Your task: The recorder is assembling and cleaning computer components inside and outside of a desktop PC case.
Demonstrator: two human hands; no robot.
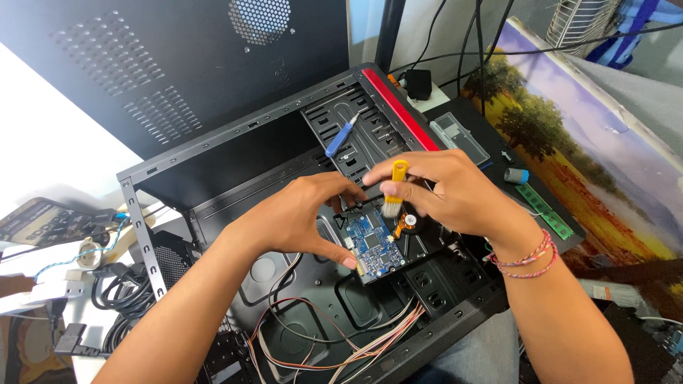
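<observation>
Over an open black computer case (235,142), my left hand (302,217) grips a hard drive whose blue circuit board (373,242) faces up, thumb at its near edge and fingers at its far edge. My right hand (448,192) holds a small brush with a yellow handle (398,174). Its pale bristles (391,208) touch the board's far right corner. Beaded bracelets circle my right wrist (530,257).
A blue-handled screwdriver (340,136) lies inside the case. Loose thin wires (341,345) trail over the case's near floor. The case side panel (178,64) leans behind. A green memory stick (544,211) and a clear plastic box (461,136) lie right; cables (117,291) left.
</observation>
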